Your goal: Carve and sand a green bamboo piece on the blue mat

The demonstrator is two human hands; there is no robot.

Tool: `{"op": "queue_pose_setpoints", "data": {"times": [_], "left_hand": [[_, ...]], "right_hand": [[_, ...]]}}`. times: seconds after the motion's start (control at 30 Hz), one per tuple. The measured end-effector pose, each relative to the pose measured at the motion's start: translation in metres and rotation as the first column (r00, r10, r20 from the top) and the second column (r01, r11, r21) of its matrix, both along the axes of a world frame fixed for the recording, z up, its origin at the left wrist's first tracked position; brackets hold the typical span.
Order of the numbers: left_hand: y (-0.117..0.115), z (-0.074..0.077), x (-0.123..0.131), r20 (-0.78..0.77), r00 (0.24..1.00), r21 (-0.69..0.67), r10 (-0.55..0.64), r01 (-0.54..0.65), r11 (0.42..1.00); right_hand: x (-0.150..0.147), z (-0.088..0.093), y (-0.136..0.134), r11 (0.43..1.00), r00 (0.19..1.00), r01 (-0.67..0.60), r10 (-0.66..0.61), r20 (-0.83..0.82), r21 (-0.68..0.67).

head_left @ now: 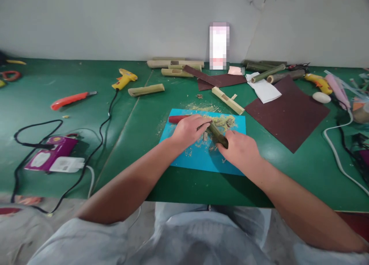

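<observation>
My left hand (190, 129) is closed around a tool with a red handle (176, 119), which sticks out to the left; its working end is hidden by my fingers. My left fingertips are at the upper part of a dark green bamboo tube (215, 131). Gripping that tube's lower right end is my right hand (241, 146). The tube slants over a blue sheet (184, 162), with pale shavings (223, 121) and a small cut chip (205, 136) lying around it.
Beyond the sheet lie a notched bamboo piece (229, 101), brown sandpaper sheets (288, 119) and more bamboo (175, 64). A red utility knife (70, 100), a yellow glue gun (124, 79) and a purple power box (53, 153) with cords are at left. A blurred screen (219, 45) leans on the wall.
</observation>
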State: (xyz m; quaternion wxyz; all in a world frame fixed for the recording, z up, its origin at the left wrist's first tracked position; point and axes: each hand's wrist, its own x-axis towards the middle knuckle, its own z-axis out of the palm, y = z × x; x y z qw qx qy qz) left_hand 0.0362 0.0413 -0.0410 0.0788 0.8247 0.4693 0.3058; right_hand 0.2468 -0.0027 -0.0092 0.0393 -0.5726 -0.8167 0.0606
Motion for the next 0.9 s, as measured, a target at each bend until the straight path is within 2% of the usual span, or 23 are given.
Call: {"op": "queue_pose_setpoints", "data": {"times": [0.3,0.5,0.6,0.77,0.9], "left_hand": [[-0.005,0.004,-0.001,0.024,1.000,0.079,0.016,-0.018,0.997],[-0.004,0.000,0.001,0.023,0.999,0.028,0.024,-0.025,0.999],[-0.008,-0.003,0.005,0.001,1.000,0.084,-0.008,0.008,0.996],[-0.016,-0.006,0.010,-0.118,0.984,0.173,-0.134,0.153,0.973],[-0.013,-0.008,0.010,-0.158,0.983,0.257,-0.090,0.129,0.958]], "right_hand": [[-0.001,-0.001,0.000,1.000,1.000,0.003,-0.003,-0.001,0.016],[-0.001,-0.001,-0.001,1.000,1.000,0.009,-0.009,-0.006,0.012],[-0.001,-0.002,-0.001,1.000,1.000,0.011,-0.011,-0.010,0.011],[-0.001,-0.001,-0.001,1.000,1.000,0.021,-0.021,-0.018,0.000],[-0.003,0.000,0.000,0.999,0.999,0.033,-0.034,-0.016,-0.042]]}}
